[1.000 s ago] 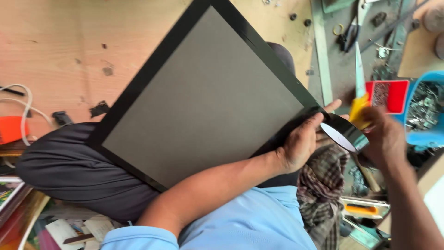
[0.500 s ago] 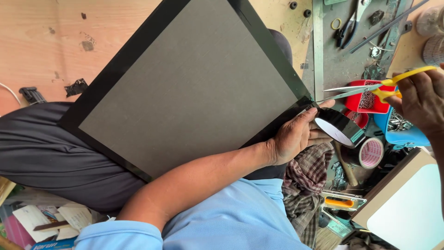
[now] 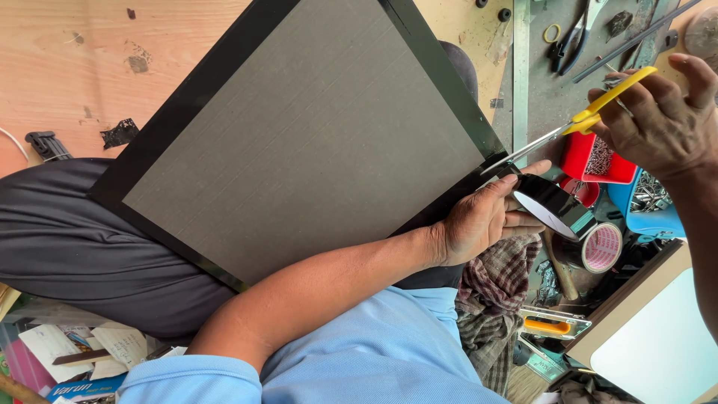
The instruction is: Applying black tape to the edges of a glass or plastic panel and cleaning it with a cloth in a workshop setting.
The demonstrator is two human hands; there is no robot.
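A scuffed pale wooden bench [image 3: 67, 67] lies beneath a large grey board with a black taped border [image 3: 299, 135], propped across the person's lap. A red tray of nails [image 3: 598, 158] sits nearby. The left hand [image 3: 486, 217] grasps a black tape roll [image 3: 553, 206] at the board's corner. The right hand [image 3: 658, 123], fingers clenched, holds yellow-handled scissors [image 3: 591, 120] just above the tape.

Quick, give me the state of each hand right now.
Left hand: closed on the black tape roll at the panel edge.
Right hand: closed on the yellow-handled scissors.
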